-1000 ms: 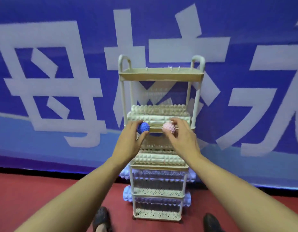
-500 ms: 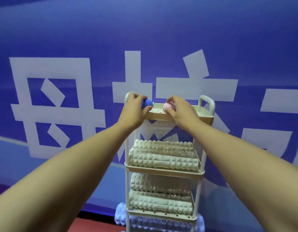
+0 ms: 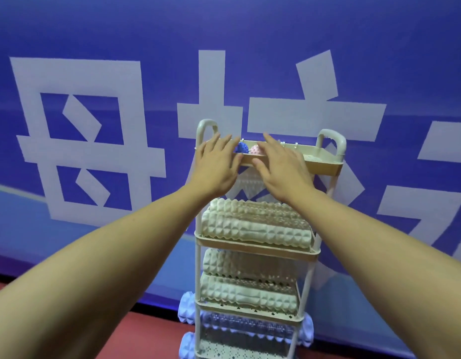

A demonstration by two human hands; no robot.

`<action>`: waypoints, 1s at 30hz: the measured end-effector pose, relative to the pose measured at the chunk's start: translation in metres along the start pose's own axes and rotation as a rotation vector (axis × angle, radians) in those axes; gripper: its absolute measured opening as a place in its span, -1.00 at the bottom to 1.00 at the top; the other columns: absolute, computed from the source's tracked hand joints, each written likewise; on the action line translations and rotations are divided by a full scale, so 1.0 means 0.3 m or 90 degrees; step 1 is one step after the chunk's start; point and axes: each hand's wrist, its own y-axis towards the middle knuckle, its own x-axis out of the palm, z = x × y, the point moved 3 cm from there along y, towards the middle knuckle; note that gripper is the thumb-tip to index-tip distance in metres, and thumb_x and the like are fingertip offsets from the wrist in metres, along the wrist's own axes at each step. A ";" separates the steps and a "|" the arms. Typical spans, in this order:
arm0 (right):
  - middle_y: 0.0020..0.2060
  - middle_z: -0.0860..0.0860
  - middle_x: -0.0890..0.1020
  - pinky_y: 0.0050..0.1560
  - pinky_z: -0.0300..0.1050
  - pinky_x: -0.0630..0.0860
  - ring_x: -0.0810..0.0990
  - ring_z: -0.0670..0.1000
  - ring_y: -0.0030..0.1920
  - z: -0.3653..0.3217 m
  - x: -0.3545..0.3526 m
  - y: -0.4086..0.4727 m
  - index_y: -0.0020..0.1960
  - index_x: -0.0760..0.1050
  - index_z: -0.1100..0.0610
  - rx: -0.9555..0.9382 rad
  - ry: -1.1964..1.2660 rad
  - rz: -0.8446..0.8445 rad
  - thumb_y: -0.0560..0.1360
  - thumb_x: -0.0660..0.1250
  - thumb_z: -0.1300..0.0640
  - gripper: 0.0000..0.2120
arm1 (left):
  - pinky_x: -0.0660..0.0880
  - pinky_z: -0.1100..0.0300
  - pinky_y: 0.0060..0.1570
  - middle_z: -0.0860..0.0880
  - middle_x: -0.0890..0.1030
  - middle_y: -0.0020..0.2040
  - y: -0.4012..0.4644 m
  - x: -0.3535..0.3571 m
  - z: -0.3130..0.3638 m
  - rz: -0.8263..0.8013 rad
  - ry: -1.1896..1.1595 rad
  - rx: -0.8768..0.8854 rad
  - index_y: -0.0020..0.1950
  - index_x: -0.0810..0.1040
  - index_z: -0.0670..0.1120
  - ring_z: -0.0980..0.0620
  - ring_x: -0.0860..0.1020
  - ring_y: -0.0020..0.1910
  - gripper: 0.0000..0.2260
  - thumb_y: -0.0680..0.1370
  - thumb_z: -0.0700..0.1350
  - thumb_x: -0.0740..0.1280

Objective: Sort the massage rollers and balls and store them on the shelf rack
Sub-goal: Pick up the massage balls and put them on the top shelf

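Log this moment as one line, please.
stage: balls placed | blue ball, pink ball: in top tray | left hand, right hand: open, empty

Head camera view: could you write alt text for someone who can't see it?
Two open hands, left hand and right hand, hover at the top tray of a tall beige plastic shelf rack, where a spiky blue ball and spiky pink ball sit side by side. Cream ridged foam rollers fill the shelves below.
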 end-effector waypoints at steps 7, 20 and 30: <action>0.27 0.00 0.53 0.26 -0.03 0.38 0.51 0.04 0.25 -0.041 0.143 -0.425 0.29 0.51 0.08 -0.081 0.140 0.188 0.62 0.23 0.03 -0.71 | 0.29 0.11 0.33 0.01 0.47 0.41 -0.429 0.095 0.052 0.177 -0.134 0.042 0.42 0.47 -0.04 0.01 0.41 0.38 -0.66 0.66 -0.01 0.18; 0.29 -0.02 0.50 0.27 0.06 0.45 0.49 0.11 0.30 0.077 0.906 -1.515 0.43 0.40 0.01 0.165 0.086 -0.513 0.63 0.22 -0.09 -0.59 | 0.45 -0.03 0.19 -0.03 0.44 0.38 -1.592 0.850 -0.145 -0.521 -0.084 -0.119 0.43 0.42 0.00 -0.15 0.50 0.25 -0.63 0.65 0.09 0.18; 0.40 -0.06 0.39 0.24 0.04 0.50 0.52 0.12 0.33 0.197 1.396 -2.096 0.45 0.32 -0.11 0.369 0.117 -0.803 0.57 0.33 -0.09 -0.53 | 0.48 -0.09 0.19 -0.09 0.40 0.39 -2.149 1.317 -0.289 -0.813 -0.120 -0.347 0.49 0.31 0.01 -0.22 0.54 0.22 -0.55 0.61 0.05 0.27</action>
